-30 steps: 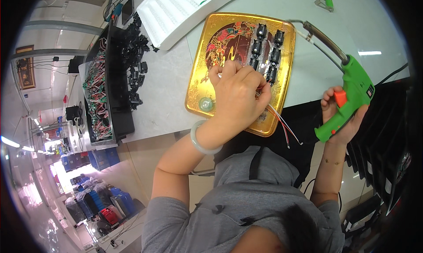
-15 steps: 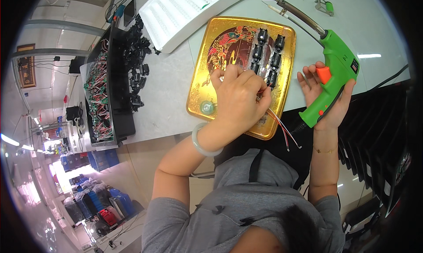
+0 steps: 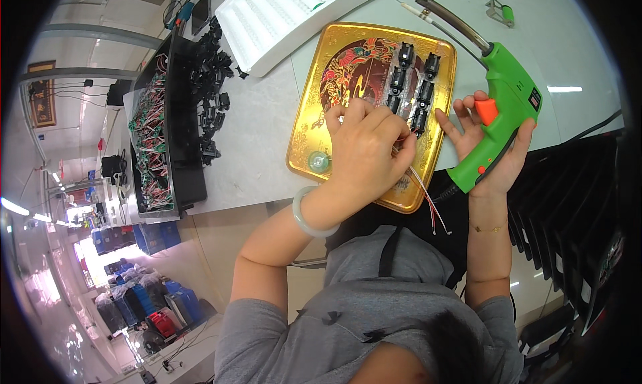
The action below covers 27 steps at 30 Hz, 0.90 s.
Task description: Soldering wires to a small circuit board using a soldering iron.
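We are taking the gold tray point(image 3: 304, 140) as our reference point. We are resting the left hand point(image 3: 368, 150) over the tray's near half, with the fingers curled and pinching a bundle of thin red and white wires point(image 3: 428, 203) that is trailing off the tray's near edge toward the body. Just beyond the left hand, on the tray's far right portion, small black connectors point(image 3: 411, 83) are lying in two short rows. A small round greenish object point(image 3: 319, 161) is sitting in the tray's near left corner.

We are clenching the right hand point(image 3: 491, 153) around the handle of the green soldering gun point(image 3: 505, 110), just beside the tray's right edge (the orange trigger is showing between the fingers). The gun's long dark barrel is reaching past the tray's far right corner, above the white table point(image 3: 261, 136).

To the left of the tray, a black bin point(image 3: 164, 136) of wired parts is standing on the table. Beyond the tray, a white ribbed panel point(image 3: 287, 16) is lying flat.
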### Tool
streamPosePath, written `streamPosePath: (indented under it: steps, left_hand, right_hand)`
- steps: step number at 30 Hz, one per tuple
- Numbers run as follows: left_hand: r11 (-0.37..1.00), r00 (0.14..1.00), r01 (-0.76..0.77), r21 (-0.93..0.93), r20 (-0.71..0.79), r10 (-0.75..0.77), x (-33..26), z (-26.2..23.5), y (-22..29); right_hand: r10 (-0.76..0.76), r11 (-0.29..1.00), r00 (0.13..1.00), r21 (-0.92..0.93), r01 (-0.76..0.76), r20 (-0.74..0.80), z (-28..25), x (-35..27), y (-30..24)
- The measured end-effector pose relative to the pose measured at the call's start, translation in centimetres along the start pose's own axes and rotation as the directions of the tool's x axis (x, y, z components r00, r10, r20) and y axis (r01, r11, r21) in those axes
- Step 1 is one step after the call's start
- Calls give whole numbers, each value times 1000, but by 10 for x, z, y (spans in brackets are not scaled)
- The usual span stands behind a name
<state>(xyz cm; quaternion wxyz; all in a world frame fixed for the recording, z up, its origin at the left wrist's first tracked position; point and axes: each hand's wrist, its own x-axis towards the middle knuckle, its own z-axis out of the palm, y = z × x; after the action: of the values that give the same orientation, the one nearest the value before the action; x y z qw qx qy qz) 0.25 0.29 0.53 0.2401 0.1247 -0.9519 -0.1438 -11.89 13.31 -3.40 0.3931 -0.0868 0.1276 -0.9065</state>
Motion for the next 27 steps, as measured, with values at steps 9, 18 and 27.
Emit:
streamPosePath:
  steps: [9, 18, 27]
  left_hand:
    - [971, 986, 168, 170, -15, -168, -9, -19, -23]
    - [769, 976, -3, -639, -168, -135, -25, -12, -11]
    - [614, 955, -221, -758, -295, -21, -32, -27, -3]
  right_hand:
    - [-15, 1000, 999, 0, 16, -40, 2, 1, -3]
    - [29, 999, 994, 33, -32, 101, -7, 3, -2]
    - [65, 998, 965, -35, -58, 254, -8, 1, -3]
